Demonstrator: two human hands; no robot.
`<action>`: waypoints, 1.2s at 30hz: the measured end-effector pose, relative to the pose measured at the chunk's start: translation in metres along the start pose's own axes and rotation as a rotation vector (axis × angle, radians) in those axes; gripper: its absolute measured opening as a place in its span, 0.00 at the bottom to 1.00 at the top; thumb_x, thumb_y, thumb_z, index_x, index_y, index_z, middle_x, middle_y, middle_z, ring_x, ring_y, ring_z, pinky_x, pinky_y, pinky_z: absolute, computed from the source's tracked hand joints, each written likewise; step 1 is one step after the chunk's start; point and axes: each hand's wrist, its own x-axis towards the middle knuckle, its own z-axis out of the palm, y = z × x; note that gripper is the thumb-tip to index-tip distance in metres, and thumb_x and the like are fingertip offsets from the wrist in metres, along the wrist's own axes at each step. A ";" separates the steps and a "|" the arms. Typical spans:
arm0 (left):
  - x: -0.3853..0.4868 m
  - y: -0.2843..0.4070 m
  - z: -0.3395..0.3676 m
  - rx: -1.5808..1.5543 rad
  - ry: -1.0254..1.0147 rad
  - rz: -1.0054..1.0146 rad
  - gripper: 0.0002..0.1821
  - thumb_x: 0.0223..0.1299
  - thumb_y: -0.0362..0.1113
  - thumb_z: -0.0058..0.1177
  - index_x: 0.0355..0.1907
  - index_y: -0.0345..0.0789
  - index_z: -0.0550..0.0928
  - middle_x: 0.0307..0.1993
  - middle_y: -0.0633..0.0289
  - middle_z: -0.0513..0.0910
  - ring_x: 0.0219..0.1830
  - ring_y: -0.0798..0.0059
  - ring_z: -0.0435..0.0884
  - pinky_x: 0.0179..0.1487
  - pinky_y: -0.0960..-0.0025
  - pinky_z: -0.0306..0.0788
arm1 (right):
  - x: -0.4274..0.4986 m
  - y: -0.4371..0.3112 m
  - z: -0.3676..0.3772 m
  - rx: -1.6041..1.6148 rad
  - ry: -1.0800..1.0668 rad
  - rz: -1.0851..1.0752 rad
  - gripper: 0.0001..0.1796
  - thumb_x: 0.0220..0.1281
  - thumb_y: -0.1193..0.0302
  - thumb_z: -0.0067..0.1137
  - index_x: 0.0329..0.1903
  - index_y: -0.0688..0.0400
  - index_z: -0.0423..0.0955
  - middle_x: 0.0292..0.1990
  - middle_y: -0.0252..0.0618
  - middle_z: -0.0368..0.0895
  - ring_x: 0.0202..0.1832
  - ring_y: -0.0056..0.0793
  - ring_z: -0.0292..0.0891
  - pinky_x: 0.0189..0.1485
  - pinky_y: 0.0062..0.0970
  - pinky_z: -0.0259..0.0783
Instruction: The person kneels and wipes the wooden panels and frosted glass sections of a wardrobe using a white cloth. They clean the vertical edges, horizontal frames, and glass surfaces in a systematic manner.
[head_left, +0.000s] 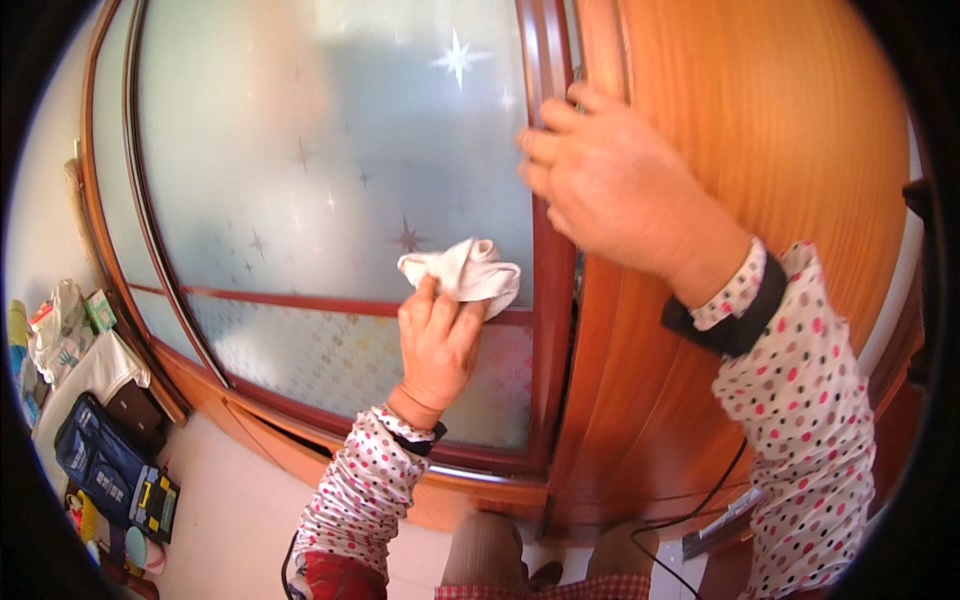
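My left hand (442, 341) grips a crumpled white cloth (465, 274) and presses it near the lower right of a frosted glass sliding door (360, 172). The cloth lies over the dark red crossbar (330, 301) that parts the star-patterned pane from a lower pane (315, 352) with a small floral print. My right hand (600, 165) is at the door's dark red right stile (544, 67), fingers bent around its edge. Whether those fingers hold anything is hidden. Beside the stile stands a wood-grain cabinet panel (750, 135).
At the left, a blue bag (101, 457), a black and yellow toolbox (154, 499) and a plastic bag (60, 330) sit near the wall. A thin black cable (694, 514) hangs at the lower right. My knees (480, 555) are close to the wooden base of the cabinet.
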 end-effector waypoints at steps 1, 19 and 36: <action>0.019 -0.008 -0.001 0.028 0.014 0.026 0.26 0.54 0.30 0.64 0.59 0.39 0.84 0.60 0.54 0.79 0.69 0.43 0.71 0.70 0.37 0.61 | -0.001 0.001 0.000 -0.004 0.051 -0.011 0.05 0.47 0.70 0.66 0.28 0.56 0.82 0.35 0.33 0.78 0.45 0.33 0.74 0.56 0.33 0.68; 0.153 -0.185 -0.002 0.225 0.168 -0.429 0.36 0.78 0.50 0.43 0.82 0.39 0.58 0.81 0.55 0.61 0.82 0.48 0.56 0.81 0.35 0.45 | -0.005 -0.010 -0.003 -0.174 -0.081 0.021 0.06 0.57 0.68 0.63 0.33 0.54 0.85 0.35 0.30 0.78 0.48 0.30 0.72 0.63 0.35 0.65; 0.127 -0.056 0.024 -0.065 0.028 0.027 0.42 0.58 0.33 0.65 0.77 0.32 0.66 0.75 0.46 0.67 0.80 0.31 0.54 0.80 0.37 0.50 | -0.034 -0.052 0.014 -0.140 -0.196 -0.132 0.21 0.65 0.62 0.53 0.48 0.62 0.87 0.53 0.47 0.85 0.66 0.48 0.72 0.74 0.54 0.61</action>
